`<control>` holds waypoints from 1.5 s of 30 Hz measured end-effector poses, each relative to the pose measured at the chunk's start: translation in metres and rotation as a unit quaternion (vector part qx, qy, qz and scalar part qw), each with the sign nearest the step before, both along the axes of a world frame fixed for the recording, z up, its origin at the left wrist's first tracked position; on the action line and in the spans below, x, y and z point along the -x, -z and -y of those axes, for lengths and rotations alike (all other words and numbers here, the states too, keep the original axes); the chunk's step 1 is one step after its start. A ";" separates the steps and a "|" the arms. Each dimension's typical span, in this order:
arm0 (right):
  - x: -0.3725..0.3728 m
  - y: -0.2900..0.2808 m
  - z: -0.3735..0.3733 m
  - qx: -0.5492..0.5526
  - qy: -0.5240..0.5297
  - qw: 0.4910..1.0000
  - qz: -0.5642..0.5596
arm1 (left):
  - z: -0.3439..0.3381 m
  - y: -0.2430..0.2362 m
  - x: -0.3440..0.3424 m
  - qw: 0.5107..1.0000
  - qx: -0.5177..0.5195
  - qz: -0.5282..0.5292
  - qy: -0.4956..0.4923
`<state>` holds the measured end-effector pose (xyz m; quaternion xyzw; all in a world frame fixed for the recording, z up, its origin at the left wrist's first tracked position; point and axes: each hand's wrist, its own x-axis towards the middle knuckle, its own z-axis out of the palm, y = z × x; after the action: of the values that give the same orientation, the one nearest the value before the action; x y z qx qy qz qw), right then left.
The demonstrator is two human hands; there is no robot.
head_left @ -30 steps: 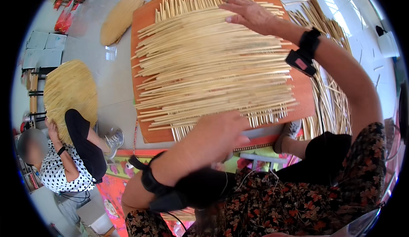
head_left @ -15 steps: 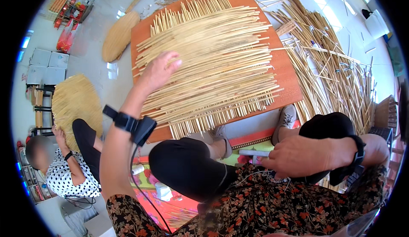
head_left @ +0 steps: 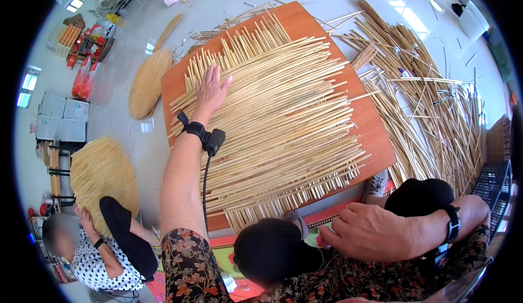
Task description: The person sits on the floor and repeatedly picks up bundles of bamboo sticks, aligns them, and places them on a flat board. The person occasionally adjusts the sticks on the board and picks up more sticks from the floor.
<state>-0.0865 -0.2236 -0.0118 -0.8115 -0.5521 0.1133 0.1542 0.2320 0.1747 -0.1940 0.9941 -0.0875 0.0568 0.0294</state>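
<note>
My left hand (head_left: pixel 211 92) lies flat, fingers spread, on the far left part of a layer of pale straw-coloured stalks (head_left: pixel 272 123). These stalks run side by side from left to right across a reddish-brown board (head_left: pixel 376 139). Beneath them is a second layer of stalks running crosswise, its ends (head_left: pixel 256 39) showing at the far and near edges. Close to my body, above my lap by the right knee, my right hand (head_left: pixel 370 232) is curled with its fingers bent inward. Whatever it may hold is hidden.
Loose stalks (head_left: pixel 430 101) cover the floor to the right, with a dark crate (head_left: pixel 490 186) nearer me. An oval woven panel (head_left: pixel 150 82) lies left of the board. At lower left, a person in a dotted shirt (head_left: pixel 106 265) touches another woven panel (head_left: pixel 103 175).
My left hand has stretched farther forward over the stalks and flattened, its fingers spreading. My right hand remains curled near my lap. The view has shifted, so the board sits lower.
</note>
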 end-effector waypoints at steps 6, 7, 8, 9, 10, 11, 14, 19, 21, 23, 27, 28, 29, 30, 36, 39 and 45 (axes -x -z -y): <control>0.001 -0.004 0.009 -0.001 0.058 0.997 -0.057 | 0.015 0.032 -0.001 0.997 0.021 -0.060 -0.052; 0.000 -0.003 0.009 0.009 0.054 0.997 -0.053 | 0.015 0.031 0.002 0.996 0.022 -0.058 -0.061; 0.001 -0.003 0.009 0.022 0.048 0.998 -0.047 | 0.015 0.031 0.006 0.996 0.023 -0.055 -0.070; 0.001 -0.003 0.010 0.040 0.040 0.998 -0.040 | 0.013 0.031 0.012 0.995 0.026 -0.057 -0.075; 0.001 -0.004 0.011 0.069 0.039 0.996 -0.030 | 0.019 0.031 0.014 0.995 0.034 -0.059 -0.074; 0.001 -0.007 0.012 0.099 0.038 0.994 -0.024 | 0.025 0.032 0.015 0.995 0.041 -0.061 -0.073; 0.002 -0.011 0.014 0.127 0.038 0.991 -0.018 | 0.025 0.031 0.021 0.996 0.029 -0.051 -0.067; 0.006 -0.004 0.019 0.083 0.039 0.996 -0.021 | 0.008 0.030 0.012 0.998 0.016 -0.052 -0.034; 0.006 -0.001 0.020 0.064 0.041 0.997 -0.021 | 0.005 0.032 0.013 0.999 0.013 -0.045 -0.020; 0.007 0.002 0.022 0.052 0.044 0.997 -0.021 | 0.005 0.032 0.020 0.999 0.010 -0.040 -0.003; 0.008 0.005 0.023 0.037 0.049 0.998 -0.018 | 0.005 0.027 0.021 0.999 -0.003 -0.045 -0.010; 0.009 0.005 0.024 0.034 0.050 0.998 -0.018 | 0.008 0.026 0.023 0.999 -0.009 -0.047 -0.012; 0.010 0.005 0.024 0.032 0.052 0.998 -0.019 | 0.011 0.025 0.025 0.999 -0.016 -0.048 -0.014; 0.010 0.006 0.025 0.030 0.054 0.998 -0.020 | 0.014 0.024 0.027 0.998 -0.020 -0.050 -0.015; 0.012 0.012 0.025 0.011 0.055 0.998 -0.005 | 0.028 0.034 0.051 0.999 -0.029 -0.032 -0.023; 0.013 0.008 0.022 0.026 0.049 0.998 0.017 | 0.027 0.040 0.053 1.000 -0.009 -0.013 -0.012; 0.017 0.012 0.021 0.028 0.033 0.999 0.010 | 0.033 0.044 0.064 1.000 0.003 -0.009 0.018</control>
<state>-0.1040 -0.2449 -0.0240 -0.8345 -0.5231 0.1156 0.1292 0.1677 0.1421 -0.2384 0.9928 -0.1046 0.0473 0.0343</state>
